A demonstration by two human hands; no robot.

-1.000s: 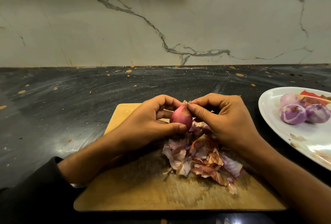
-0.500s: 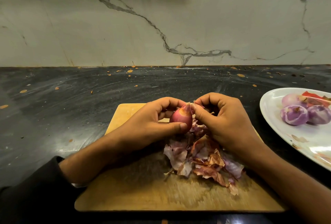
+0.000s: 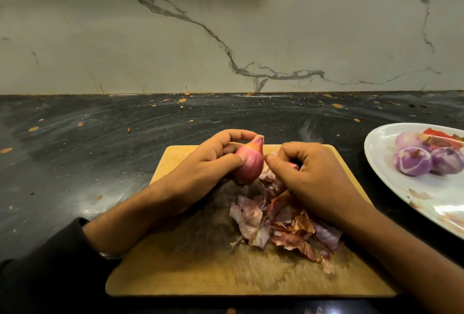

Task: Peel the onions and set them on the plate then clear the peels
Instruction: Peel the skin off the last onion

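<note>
Your left hand (image 3: 211, 163) grips an unpeeled onion (image 3: 249, 163) between thumb and curled fingers, its pointed tip up and tilted slightly right, above the far part of a wooden board (image 3: 175, 271). The index fingertip touches the dry tip; the thumb presses on the onion's near left side. The skin is pinkish red with an orange patch near the top.

Your right hand (image 3: 311, 178) sits just beside the onion on its right, fingers curled in and thumb tip close to the onion's side. It appears to pinch a small bit of peel, but whether it touches the onion is unclear.

A pile of peels (image 3: 283, 225), purple and brown, lies on the board below both hands, partly under your right wrist.

The board rests on a dark surface (image 3: 75, 150) flecked with orange spots, against a veined marble wall (image 3: 226, 24).

At the right edge, well apart from the board, a white plate (image 3: 414, 200) holds three peeled onions (image 3: 411, 164) close together, pale purple, with something red (image 3: 437, 134) behind them.

A dark sleeve (image 3: 45, 263) covers your left forearm.
</note>
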